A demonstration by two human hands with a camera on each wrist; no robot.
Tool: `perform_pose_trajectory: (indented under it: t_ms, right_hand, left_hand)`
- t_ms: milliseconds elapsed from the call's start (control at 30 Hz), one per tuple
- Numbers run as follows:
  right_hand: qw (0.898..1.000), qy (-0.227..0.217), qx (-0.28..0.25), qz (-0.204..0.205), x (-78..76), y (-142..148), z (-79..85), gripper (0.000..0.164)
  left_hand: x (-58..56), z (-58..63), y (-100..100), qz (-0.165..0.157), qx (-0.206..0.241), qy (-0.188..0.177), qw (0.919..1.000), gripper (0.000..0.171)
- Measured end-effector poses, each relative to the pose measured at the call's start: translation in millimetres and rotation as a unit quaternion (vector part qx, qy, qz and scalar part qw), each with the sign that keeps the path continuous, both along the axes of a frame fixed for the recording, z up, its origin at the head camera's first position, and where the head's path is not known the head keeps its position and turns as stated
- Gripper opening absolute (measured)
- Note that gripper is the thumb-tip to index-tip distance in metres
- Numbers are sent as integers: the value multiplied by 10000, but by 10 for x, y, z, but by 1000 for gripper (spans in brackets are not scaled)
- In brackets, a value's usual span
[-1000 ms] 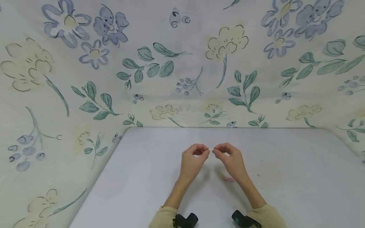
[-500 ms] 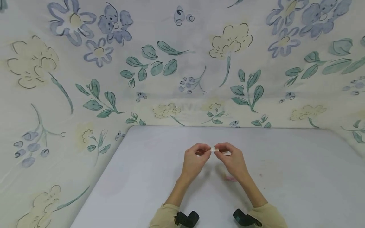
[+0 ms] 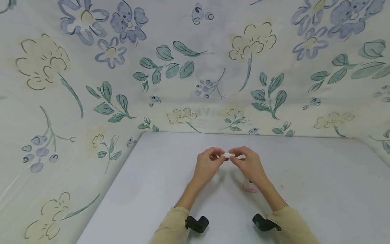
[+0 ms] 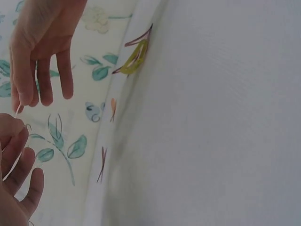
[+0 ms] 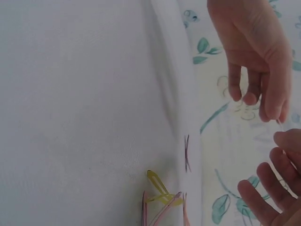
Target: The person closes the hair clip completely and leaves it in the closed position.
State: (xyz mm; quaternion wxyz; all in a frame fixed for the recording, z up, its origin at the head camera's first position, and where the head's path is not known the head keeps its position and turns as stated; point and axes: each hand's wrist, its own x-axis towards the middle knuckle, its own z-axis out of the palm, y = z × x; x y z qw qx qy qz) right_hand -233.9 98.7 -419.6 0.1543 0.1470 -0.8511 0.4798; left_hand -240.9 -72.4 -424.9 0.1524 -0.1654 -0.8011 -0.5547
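In the head view my left hand (image 3: 208,164) and right hand (image 3: 248,162) meet above the white table (image 3: 152,203), fingertips facing each other. Between them they pinch a thin whitish strand (image 3: 226,155), with a small red spot (image 3: 226,158) just below it. The left wrist view shows the strand (image 4: 18,110) as a fine pale line from the right hand (image 4: 42,52) above to the left hand (image 4: 16,183) below. In the right wrist view the left hand (image 5: 256,52) is on top and the right hand (image 5: 277,183) beneath. I cannot tell the strand's kind.
A pink item (image 3: 250,188) lies beside the right forearm. Up close, a yellow looped piece (image 4: 135,57) like a hair clip overlaps a purple strip (image 4: 139,37), with an orange piece (image 4: 113,109) and dark crossed strips (image 4: 102,165) nearby. Flowered cloth (image 3: 195,101) hangs behind the table.
More of the whitish strand shows between the fingertips, and a red spot has appeared under it. Both hands sit slightly higher in the head view. The background has shifted right.
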Motion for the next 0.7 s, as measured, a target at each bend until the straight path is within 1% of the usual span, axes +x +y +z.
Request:
perform_pose_trajectory:
  t_ms: [100,233,367,567,700]
  right_hand:
    - [9997,-22,261,26,-41,-9,27,20]
    - [9978,-65,659,66,-95,-33,64,20]
    - [9949,-127,1000,37,-141,-48,68,20]
    - [9888,-477,1417,-30,-211,-74,6,20]
    - [9809,-726,1801,-83,-243,-101,-22,20]
  left_hand:
    - [-26,31,-30,53,-187,-141,9997,9]
    - [-78,32,-56,190,-448,-380,9981,10]
    - [-127,20,-65,233,-604,-459,9968,10]
    - [-175,-34,-89,203,-777,-494,9955,8]
    - [-188,-77,-99,290,-1115,-573,9917,7]
